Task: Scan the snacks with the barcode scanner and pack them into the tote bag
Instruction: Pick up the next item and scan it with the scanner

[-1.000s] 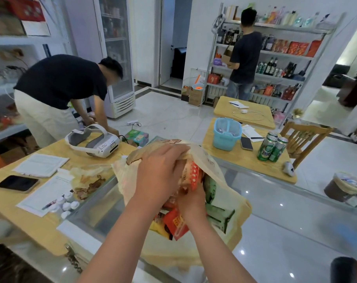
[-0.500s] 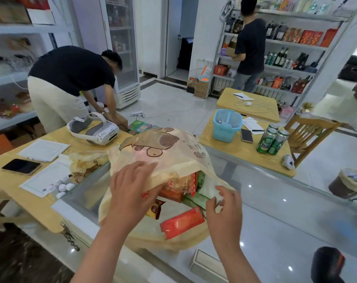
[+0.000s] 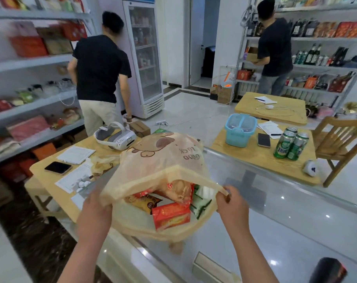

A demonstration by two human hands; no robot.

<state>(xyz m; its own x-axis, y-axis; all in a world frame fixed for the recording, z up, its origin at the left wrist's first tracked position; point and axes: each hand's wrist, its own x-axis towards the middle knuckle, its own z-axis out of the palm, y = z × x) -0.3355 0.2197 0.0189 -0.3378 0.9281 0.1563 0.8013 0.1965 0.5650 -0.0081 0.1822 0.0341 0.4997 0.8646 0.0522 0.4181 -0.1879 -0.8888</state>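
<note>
**A:** Head view: what differs from half a second ago?

**B:** Your left grip [image 3: 96, 209] lay flat on top of the tote bag [image 3: 163, 160] then. Now it holds the upper rim at the left end of the mouth. Your right grip [image 3: 232, 205] was spread beside the opening and now pinches the rim's right corner. The mouth gapes wider between them.

**A:** Where is the bag?

**B:** On the glass bench [image 3: 285, 225], by its near edge, mouth toward you. A red snack pack [image 3: 170, 215] lies at the front of the mouth. A green pack [image 3: 200, 201] is at its right and a brown pack [image 3: 145, 202] at its left.

**A:** What is hard to make out?

**B:** Your left fingers are tucked under the cloth and blurred. The bag covers the packs deeper in. A dark object [image 3: 326, 270] by the bench's near edge, far right, is cut off by the frame, and you cannot tell what it is.
</note>
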